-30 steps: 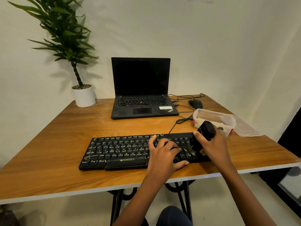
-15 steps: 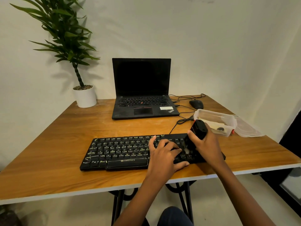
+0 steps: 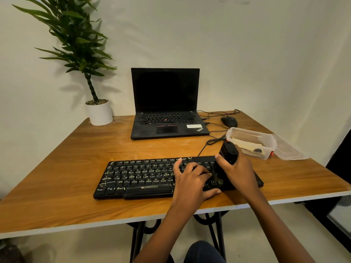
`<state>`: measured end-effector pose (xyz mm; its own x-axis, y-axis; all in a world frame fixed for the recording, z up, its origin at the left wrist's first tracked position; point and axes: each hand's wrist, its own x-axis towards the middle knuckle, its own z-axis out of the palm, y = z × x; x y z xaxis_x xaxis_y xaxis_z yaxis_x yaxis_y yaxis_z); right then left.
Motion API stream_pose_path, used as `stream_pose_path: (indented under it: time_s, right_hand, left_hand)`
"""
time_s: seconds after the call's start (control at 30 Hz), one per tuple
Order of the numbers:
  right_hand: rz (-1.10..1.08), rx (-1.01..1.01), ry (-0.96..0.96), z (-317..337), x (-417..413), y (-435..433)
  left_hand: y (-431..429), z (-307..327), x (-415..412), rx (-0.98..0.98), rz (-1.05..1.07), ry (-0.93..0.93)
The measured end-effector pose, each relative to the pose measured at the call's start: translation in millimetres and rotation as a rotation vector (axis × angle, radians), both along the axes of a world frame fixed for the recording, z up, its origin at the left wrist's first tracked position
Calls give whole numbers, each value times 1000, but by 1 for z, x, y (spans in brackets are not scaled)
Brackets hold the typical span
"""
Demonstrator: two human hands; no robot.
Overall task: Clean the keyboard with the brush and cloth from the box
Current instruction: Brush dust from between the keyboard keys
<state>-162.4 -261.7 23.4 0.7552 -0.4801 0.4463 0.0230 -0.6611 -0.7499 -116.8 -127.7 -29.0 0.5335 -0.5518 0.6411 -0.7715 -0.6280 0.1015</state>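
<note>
The right hand [image 3: 239, 172] is curled round the brush [image 3: 228, 151], its head down on the keyboard's [image 3: 140, 175] right end to sweep the keys. The left hand [image 3: 191, 179] presses spread fingers on the keys beside it, steadying; the cloth [image 3: 245, 144] seemingly lies in the box [image 3: 250, 135] beyond

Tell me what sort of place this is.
Probably a home or small-office workstation: an open laptop, an external keyboard and a mouse sit on a wooden table against a plain wall, with a potted plant at one corner.
</note>
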Motion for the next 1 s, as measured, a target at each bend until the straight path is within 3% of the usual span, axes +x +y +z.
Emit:
stream_pose_path:
  time_s: [0.3, 0.53, 0.73, 0.83, 1.0]
  right_hand:
    - [37, 166, 27, -8, -20, -5]
    - [128, 105, 25, 7, -3, -6]
    - [13, -51, 257, 24, -8, -26]
    - [65, -111, 195, 24, -8, -15]
    - [188, 108, 119, 13, -18, -18]
  left_hand:
    - [0, 0, -1, 8, 14, 6]
    - [0, -1, 0, 0, 1, 10]
    - [1, 0, 1, -5, 0, 15]
    - [0, 0, 0, -4, 4, 9]
    - [1, 0, 0, 0, 14, 2]
